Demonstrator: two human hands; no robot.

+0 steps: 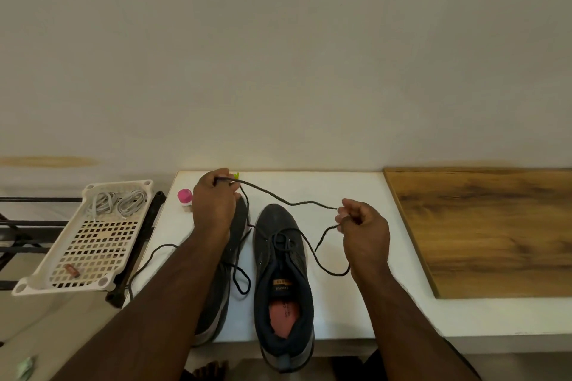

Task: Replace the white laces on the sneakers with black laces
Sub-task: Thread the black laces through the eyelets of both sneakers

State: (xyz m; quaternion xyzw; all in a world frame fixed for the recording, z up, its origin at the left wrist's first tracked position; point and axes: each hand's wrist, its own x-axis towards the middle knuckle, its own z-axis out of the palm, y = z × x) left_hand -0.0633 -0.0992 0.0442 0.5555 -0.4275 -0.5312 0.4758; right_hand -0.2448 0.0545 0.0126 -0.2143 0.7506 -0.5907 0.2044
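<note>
Two dark sneakers stand side by side on the white table (340,189), toes toward 12 o'clock. The right sneaker (283,281) carries a black lace (288,202) through its lower eyelets. The left hand (213,204), at 11 o'clock of that sneaker and above the left sneaker (216,297), pinches one lace run with curled fingers. The right hand (365,229), at 2 o'clock, pinches the other end. White laces (117,202) lie coiled in the perforated tray (93,244) at 9 o'clock.
</note>
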